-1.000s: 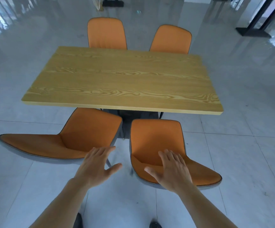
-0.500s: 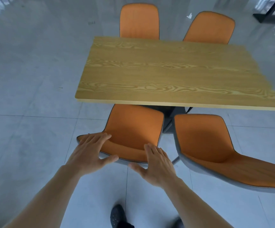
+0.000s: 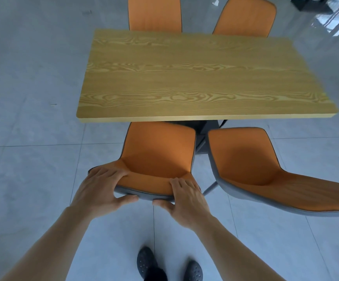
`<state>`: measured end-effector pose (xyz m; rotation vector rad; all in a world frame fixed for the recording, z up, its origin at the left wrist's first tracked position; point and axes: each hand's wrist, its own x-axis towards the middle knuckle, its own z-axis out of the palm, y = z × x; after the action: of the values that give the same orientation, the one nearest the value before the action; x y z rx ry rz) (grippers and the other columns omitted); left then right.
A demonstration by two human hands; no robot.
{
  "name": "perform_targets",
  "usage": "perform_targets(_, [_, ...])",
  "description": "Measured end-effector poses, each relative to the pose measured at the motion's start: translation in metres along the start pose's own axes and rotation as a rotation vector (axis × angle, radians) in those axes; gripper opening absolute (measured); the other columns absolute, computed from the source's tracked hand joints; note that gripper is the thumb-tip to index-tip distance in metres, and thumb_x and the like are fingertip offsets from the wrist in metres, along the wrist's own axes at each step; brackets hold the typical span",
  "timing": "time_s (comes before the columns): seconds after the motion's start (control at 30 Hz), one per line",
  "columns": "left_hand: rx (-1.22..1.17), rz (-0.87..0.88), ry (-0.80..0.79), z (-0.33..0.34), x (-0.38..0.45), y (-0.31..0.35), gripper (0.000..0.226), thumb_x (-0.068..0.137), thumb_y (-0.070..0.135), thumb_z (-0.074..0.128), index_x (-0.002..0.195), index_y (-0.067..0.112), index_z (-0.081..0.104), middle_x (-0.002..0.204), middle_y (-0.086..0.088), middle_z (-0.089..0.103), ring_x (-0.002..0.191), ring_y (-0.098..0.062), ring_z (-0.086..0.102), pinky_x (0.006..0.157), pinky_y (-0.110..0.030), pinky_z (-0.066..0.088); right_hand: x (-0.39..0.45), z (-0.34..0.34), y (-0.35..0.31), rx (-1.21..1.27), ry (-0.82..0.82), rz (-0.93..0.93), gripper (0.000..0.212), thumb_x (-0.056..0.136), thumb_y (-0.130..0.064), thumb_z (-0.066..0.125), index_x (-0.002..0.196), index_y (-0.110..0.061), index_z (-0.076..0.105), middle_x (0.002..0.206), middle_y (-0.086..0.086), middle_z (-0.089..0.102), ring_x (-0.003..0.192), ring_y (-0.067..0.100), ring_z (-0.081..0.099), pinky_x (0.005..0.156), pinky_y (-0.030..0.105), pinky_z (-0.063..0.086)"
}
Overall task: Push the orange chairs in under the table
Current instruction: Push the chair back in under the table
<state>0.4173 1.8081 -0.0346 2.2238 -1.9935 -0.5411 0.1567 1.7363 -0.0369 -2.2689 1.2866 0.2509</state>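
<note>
Both hands are gripping the top edge of the backrest of the near left orange chair [image 3: 158, 157], which is standing at the table's [image 3: 195, 78] near long edge with only the front of its seat under the tabletop. The left hand [image 3: 101, 189] is clamping the backrest's left corner, fingers over the orange front and thumb pressing on the grey back; the right hand [image 3: 187, 197] is clasping the right corner the same way. The near right chair [image 3: 251, 169] is sitting beside it, turned at an angle. Two far chairs [image 3: 154, 15] are showing their backrests beyond the table's far edge. Dark shoes [image 3: 146, 262] are standing on the grey tile floor [image 3: 32, 138] behind the gripped chair.
</note>
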Motion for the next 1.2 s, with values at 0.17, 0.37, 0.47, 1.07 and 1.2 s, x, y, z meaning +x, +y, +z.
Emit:
perform_targets(0.17, [-0.004,-0.026,0.044,0.012,-0.010,0.030,0.082,0.068,0.096,0.042,0.125,0.039,0.057,0.126,0.017,0.063,0.122,-0.016,0.055,0.100,-0.038,0.046,-0.009,-0.009,0.027,-0.029,-0.048,-0.043,0.093,0.079,-0.091,0.030,0.134,-0.019,0.048,0.133,0.001,0.058,0.128,0.025,0.048,0.113,0.038,0.033])
perform_targets(0.37, [-0.022,-0.078,0.083,0.032,-0.025,0.074,0.079,0.069,0.098,0.038,0.122,0.043,0.056,0.121,0.020,0.063,0.118,-0.013,0.057,0.100,-0.037,0.045,-0.027,-0.019,0.064,-0.038,-0.086,-0.073,0.098,0.075,-0.092,0.028,0.140,-0.020,0.045,0.140,-0.003,0.054,0.134,0.022,0.043,0.113,0.036,0.032])
perform_targets(0.47, [-0.045,-0.100,0.102,0.043,-0.030,0.093,0.076,0.070,0.095,0.045,0.121,0.041,0.057,0.120,0.021,0.064,0.116,-0.012,0.057,0.100,-0.037,0.045,-0.034,-0.023,0.081,-0.049,-0.103,-0.094,0.095,0.079,-0.090,0.033,0.142,-0.020,0.044,0.141,-0.003,0.053,0.134,0.022,0.042,0.114,0.036,0.031])
perform_targets(1.07, [-0.093,-0.127,0.089,0.057,-0.033,0.120,0.077,0.069,0.096,0.042,0.120,0.040,0.057,0.122,0.020,0.061,0.120,-0.013,0.054,0.106,-0.040,0.039,-0.039,-0.022,0.111,-0.077,-0.072,-0.147,0.104,0.071,-0.095,0.020,0.141,-0.021,0.044,0.141,-0.003,0.053,0.133,0.022,0.044,0.116,0.038,0.031])
perform_targets(1.2, [-0.090,-0.117,0.085,0.053,-0.031,0.112,0.078,0.068,0.096,0.043,0.121,0.040,0.057,0.122,0.020,0.062,0.119,-0.014,0.056,0.105,-0.040,0.041,-0.036,-0.020,0.104,-0.075,-0.062,-0.140,0.102,0.072,-0.093,0.024,0.141,-0.020,0.045,0.140,-0.002,0.054,0.132,0.022,0.045,0.115,0.038,0.032])
